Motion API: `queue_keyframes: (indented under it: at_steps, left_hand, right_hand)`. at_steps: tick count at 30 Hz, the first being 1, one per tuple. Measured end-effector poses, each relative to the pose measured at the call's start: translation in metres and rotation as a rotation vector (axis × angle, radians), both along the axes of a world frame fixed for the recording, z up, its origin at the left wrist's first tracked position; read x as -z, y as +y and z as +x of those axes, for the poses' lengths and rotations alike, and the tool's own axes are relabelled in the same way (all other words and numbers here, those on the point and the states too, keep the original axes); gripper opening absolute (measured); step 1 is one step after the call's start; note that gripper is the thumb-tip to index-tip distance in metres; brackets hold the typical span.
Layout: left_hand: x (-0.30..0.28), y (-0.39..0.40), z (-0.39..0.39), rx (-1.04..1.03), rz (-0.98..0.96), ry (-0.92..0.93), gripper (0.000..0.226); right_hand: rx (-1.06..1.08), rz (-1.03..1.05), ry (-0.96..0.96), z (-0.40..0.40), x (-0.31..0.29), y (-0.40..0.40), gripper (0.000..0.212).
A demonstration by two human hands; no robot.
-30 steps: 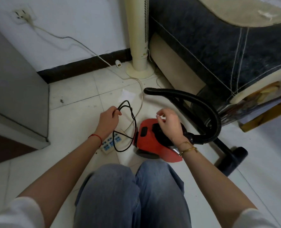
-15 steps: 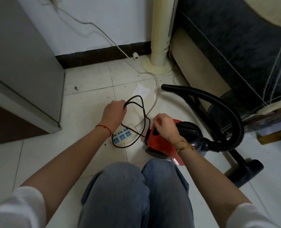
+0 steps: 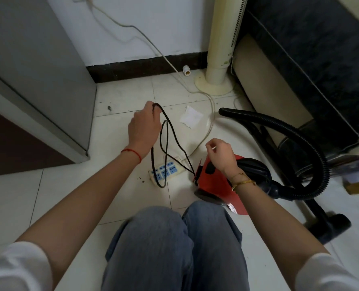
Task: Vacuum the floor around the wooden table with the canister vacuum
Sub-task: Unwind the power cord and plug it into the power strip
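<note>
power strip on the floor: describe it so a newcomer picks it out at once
Start at the cream tower fan against the back wall and come toward the person's knees. Left of the red canister vacuum, under the black cord loops, lies the power strip: flat, white, the only thing with blue sockets.

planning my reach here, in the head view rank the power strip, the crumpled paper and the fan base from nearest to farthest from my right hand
From the right hand:
1. Crumpled paper and power strip: too close to call; the paper lies on the floor ahead and left of the hand, the strip left and slightly nearer the knees.
2. Fan base: farthest, ahead by the wall.
</note>
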State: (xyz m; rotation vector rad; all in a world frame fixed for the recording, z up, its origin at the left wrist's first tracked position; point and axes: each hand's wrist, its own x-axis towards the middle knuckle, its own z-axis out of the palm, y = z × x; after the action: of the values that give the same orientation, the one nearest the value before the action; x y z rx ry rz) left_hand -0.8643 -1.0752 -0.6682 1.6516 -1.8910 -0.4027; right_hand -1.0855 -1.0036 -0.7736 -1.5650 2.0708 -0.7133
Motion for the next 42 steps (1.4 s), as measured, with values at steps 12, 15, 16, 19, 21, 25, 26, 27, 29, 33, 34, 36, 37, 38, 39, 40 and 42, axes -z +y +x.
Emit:
queue_keyframes:
  at_steps: [12, 15, 16, 19, 21, 25, 26, 27, 29, 33, 34, 36, 37, 38, 39, 40, 42]
  left_hand:
    - [0.016, 0.027, 0.01, 0.321, -0.05, 0.096, 0.02]
    - [0.02, 0.027, 0.014, 0.31, 0.054, 0.124, 0.018]
    - [0.022, 0.026, 0.015, 0.304, 0.121, 0.141, 0.018]
    - [0.021, 0.025, 0.014, 0.283, 0.535, 0.32, 0.035]
    - [0.014, 0.023, 0.015, 0.289, 0.93, 0.429, 0.071]
    - [0.02, 0.015, 0.022, 0.399, 1.418, 0.749, 0.108]
    - [0.024, 0.015, 0.023, 0.409, 1.503, 0.862, 0.11]
    - [0.028, 0.014, 0.023, 0.403, 1.562, 0.969, 0.111]
    - [0.036, 0.011, 0.021, 0.371, 1.572, 1.065, 0.102]
    - [0.055, 0.008, 0.001, 0.245, 1.457, 0.709, 0.064]
    - [0.064, 0.008, -0.006, 0.21, 1.422, 0.617, 0.056]
    - [0.084, 0.009, -0.02, 0.178, 1.376, 0.478, 0.048]
    - [0.095, 0.01, -0.027, 0.161, 1.366, 0.432, 0.047]
    - [0.108, 0.011, -0.034, 0.144, 1.355, 0.405, 0.047]
    - [0.122, 0.012, -0.04, 0.133, 1.331, 0.38, 0.045]
    - [0.135, 0.013, -0.046, 0.133, 1.296, 0.354, 0.042]
    - [0.158, 0.017, -0.058, 0.132, 1.238, 0.298, 0.035]
  right_hand:
    - [-0.224, 0.098, -0.119, 0.051, -0.01, -0.036, 0.029]
    - [-0.236, 0.104, -0.056, 0.05, -0.011, -0.044, 0.02]
    - [-0.24, 0.092, -0.037, 0.049, -0.013, -0.044, 0.02]
    - [-0.213, 0.029, 0.032, 0.044, -0.02, -0.046, 0.02]
    - [-0.201, -0.002, 0.069, 0.039, -0.026, -0.046, 0.02]
    - [-0.265, 0.064, 0.068, 0.03, -0.029, -0.043, 0.019]
    - [-0.273, 0.086, 0.063, 0.026, -0.027, -0.041, 0.019]
    - [-0.277, 0.107, 0.06, 0.022, -0.024, -0.039, 0.019]
    - [-0.275, 0.163, 0.064, 0.014, -0.016, -0.033, 0.017]
    - [-0.262, 0.228, 0.072, -0.001, -0.007, -0.022, 0.018]
    - [-0.244, 0.227, 0.086, -0.003, -0.005, -0.019, 0.019]
    - [-0.203, 0.216, 0.125, -0.009, 0.001, -0.016, 0.024]
    - [-0.193, 0.21, 0.147, -0.012, 0.005, -0.015, 0.026]
    - [-0.192, 0.207, 0.17, -0.014, 0.009, -0.015, 0.028]
    - [-0.201, 0.205, 0.191, -0.017, 0.014, -0.015, 0.029]
    - [-0.218, 0.203, 0.212, -0.019, 0.018, -0.016, 0.03]
    - [-0.259, 0.21, 0.259, -0.024, 0.026, -0.018, 0.033]
